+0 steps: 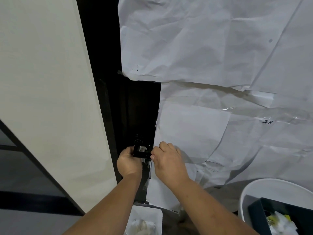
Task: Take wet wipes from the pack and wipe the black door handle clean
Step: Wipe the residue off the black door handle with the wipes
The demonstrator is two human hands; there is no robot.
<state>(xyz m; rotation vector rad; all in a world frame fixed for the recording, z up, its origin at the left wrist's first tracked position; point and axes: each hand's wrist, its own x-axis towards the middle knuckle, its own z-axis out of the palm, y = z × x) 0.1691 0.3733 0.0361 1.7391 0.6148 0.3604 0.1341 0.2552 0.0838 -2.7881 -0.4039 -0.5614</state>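
Note:
The black door handle [141,150] juts from a black door strip at lower centre. My left hand [129,162] curls its fingers round the handle's left end. My right hand [166,160] is at the handle's right end with fingers curled, and a bit of white wet wipe [142,148] shows behind the lever between the two hands. Whether my right fingers pinch the wipe is hidden by the hand's back. The wet wipes pack is not clearly in view.
White paper sheets [211,48] taped over the door fill the right side. A pale wall panel [47,82] stands at left. Below are a small white bin [144,219] holding crumpled wipes and a round white tub [254,192] with a dark box [259,206] inside.

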